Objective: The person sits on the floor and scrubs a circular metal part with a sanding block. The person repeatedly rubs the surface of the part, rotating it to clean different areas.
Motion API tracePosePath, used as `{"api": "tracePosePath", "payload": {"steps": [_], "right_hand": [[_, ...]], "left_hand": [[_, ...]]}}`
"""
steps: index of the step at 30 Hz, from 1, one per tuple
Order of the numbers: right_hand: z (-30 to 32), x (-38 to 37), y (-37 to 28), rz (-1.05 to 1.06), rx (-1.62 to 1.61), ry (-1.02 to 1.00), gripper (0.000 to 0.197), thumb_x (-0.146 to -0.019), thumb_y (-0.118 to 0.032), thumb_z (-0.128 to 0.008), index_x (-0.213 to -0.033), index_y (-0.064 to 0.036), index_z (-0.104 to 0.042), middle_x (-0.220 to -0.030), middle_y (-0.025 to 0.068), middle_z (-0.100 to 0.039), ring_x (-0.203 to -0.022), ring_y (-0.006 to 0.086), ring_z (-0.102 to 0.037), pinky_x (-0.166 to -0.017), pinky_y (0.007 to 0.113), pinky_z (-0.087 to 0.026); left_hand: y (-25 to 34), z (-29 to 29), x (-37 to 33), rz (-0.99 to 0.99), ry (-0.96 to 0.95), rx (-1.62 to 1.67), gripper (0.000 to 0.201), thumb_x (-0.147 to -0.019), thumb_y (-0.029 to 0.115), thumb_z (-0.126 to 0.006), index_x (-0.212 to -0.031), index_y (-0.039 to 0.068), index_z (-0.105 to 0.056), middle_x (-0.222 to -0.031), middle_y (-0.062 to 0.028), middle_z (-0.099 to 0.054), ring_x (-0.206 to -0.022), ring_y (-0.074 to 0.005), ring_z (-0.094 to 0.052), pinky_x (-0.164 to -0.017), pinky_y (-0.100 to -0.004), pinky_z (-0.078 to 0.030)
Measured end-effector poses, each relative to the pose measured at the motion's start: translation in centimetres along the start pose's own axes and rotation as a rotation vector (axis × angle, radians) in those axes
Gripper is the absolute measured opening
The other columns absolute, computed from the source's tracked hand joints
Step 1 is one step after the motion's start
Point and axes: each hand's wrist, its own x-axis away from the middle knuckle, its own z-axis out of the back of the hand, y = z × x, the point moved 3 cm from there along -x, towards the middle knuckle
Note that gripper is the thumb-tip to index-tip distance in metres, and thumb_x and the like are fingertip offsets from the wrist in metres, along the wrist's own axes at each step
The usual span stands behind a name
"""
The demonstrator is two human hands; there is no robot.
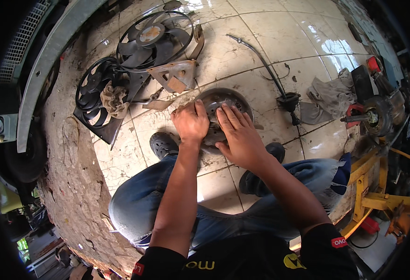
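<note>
- Left hand point(191, 122) pressed flat, fingers curled, on a round metal disc point(223, 100) lying on the tiled floor point(279, 42).
- Right hand point(240, 135) spread open across the disc beside it.
- Twin radiator fans point(135, 60) lie far left; a grey rag point(331, 95) lies right.

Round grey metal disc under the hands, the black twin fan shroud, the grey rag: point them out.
Round grey metal disc point(223, 96): head view, upper rim.
Black twin fan shroud point(154, 33): head view, upper fan's hub.
Crumpled grey rag point(330, 95): head view, cloth's middle.
</note>
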Motion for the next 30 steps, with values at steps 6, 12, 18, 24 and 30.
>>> {"api": "tracePosePath", "payload": {"steps": [6, 12, 18, 24, 30], "right_hand": [[-0.1, 1.5, -0.6, 0.028, 0.084, 0.043, 0.081, -0.087, -0.027, -0.070, -0.152, 0.0025, -0.031, -0.157, 0.0241, -0.032, -0.145, 0.0410, -0.031, -0.118, 0.055, -0.026], [-0.6, 0.6, -1.4, -0.033, 0.073, 0.058, 0.085, -0.084, -0.028, -0.073, -0.151, 0.0057, -0.031, -0.154, 0.0266, -0.035, -0.142, 0.0413, -0.035, -0.118, 0.055, -0.026], [-0.7, 0.0, -1.1, -0.001, 0.102, 0.105, 0.089, -0.082, -0.032, -0.075, -0.150, 0.0062, -0.032, -0.152, 0.0268, -0.037, -0.140, 0.0428, -0.037, -0.116, 0.054, -0.028], [-0.6, 0.5, -2.8, -0.026, 0.130, 0.103, 0.088, -0.082, -0.032, -0.075, -0.148, 0.0085, -0.033, -0.150, 0.0278, -0.038, -0.139, 0.0411, -0.039, -0.116, 0.054, -0.028], [-0.5, -0.8, -1.1, -0.080, 0.035, 0.036, 0.086, -0.083, -0.032, -0.075, -0.146, 0.0095, -0.034, -0.148, 0.0281, -0.042, -0.137, 0.0402, -0.042, -0.115, 0.053, -0.031]], "left_hand": [[0.3, 0.3, 0.3, -0.048, 0.021, 0.024, 0.038, -0.097, 0.029, -0.050, -0.079, 0.005, -0.073, -0.083, -0.0202, -0.071, -0.086, -0.0391, -0.065, -0.087, -0.0501, -0.042], [-0.4, 0.1, 0.3, -0.064, 0.041, 0.007, 0.038, -0.097, 0.029, -0.050, -0.077, 0.005, -0.072, -0.081, -0.0196, -0.071, -0.084, -0.0393, -0.065, -0.085, -0.0506, -0.043], [0.4, 0.2, 0.0, -0.082, 0.057, -0.009, 0.039, -0.097, 0.028, -0.049, -0.075, 0.005, -0.072, -0.081, -0.0189, -0.071, -0.085, -0.0386, -0.066, -0.084, -0.0504, -0.043], [-0.4, 0.3, 0.3, -0.094, 0.017, 0.034, 0.038, -0.097, 0.028, -0.049, -0.075, 0.005, -0.071, -0.081, -0.0187, -0.071, -0.086, -0.0380, -0.066, -0.085, -0.0499, -0.042], [0.2, 0.6, 0.8, -0.071, 0.017, 0.024, 0.037, -0.096, 0.028, -0.050, -0.075, 0.006, -0.070, -0.078, -0.0174, -0.071, -0.085, -0.0376, -0.065, -0.085, -0.0488, -0.042]]}}
